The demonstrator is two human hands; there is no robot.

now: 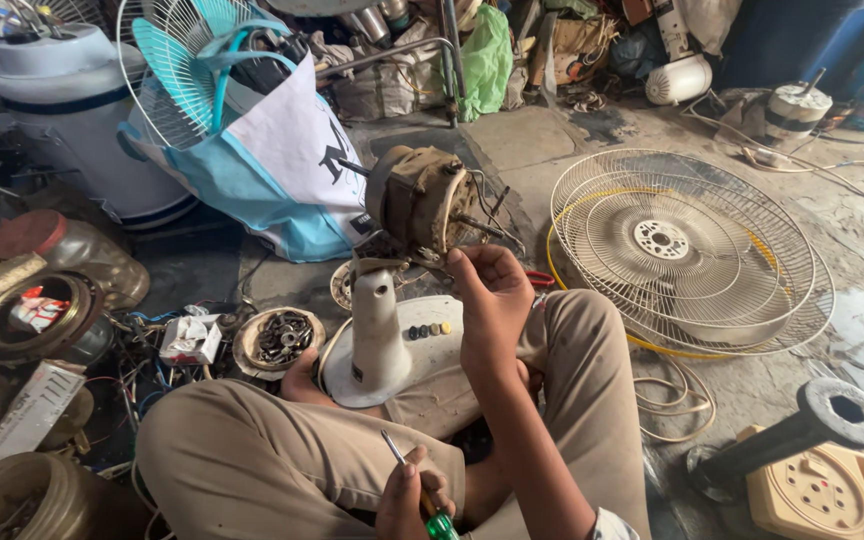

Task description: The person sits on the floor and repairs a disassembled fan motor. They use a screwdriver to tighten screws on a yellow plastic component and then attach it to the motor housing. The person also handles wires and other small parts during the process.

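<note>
Head view, looking down on a person seated cross-legged on the floor (552, 140) of a cluttered repair space. The right hand (490, 290) is raised to the dusty fan motor (420, 197), fingers curled close around the shaft and wiring at its near side. The motor sits atop a cream fan stand (376, 335), tilted left. The left hand (404, 495), low and near, is closed around a green-handled screwdriver (422, 490), tip pointing up and away, well apart from the motor.

Right of the knee lie wire fan guards (687, 250), flat. Left of the stand, a small dish of screws (280, 337); behind it, a blue-and-white bag (272, 165).

Risk, as I judge it: the motor looks perched on the stand's neck, so a pull on the wiring could tip it. Loose screws could scatter among the clutter if the dish is knocked.
</note>
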